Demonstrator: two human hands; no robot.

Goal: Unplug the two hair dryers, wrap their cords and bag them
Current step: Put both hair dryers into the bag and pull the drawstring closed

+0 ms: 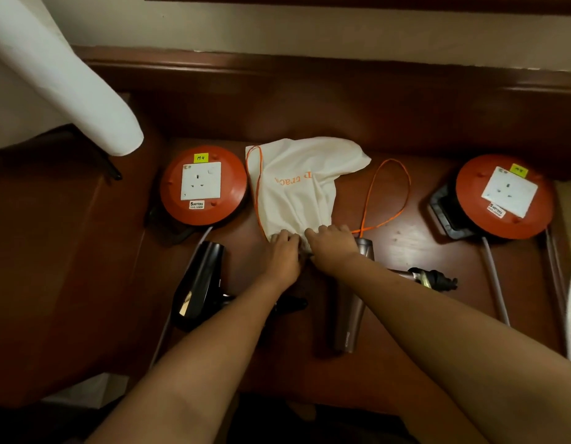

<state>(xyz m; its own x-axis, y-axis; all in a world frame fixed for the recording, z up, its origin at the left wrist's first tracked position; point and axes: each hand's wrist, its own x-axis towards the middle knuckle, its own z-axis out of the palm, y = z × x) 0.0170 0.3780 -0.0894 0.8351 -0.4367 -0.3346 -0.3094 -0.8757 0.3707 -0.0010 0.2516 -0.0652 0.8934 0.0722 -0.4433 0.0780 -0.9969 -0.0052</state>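
Head view. White drawstring bag (297, 184): tabletop (406, 241) centre, between two orange socket reels. Left hand (282, 254) and right hand (332, 248): fingers pinching bag's near edge. Black dryer (199, 283) near-left; grey dryer (349, 318) near-centre, under the right forearm.

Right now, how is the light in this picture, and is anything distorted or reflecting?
Head view: dim, warm light; the white bag is brightest; glare streak on the black hair dryer; wide-angle lens bends the table's back ledge and stretches the forearms; bottom edge falls into dark shadow.
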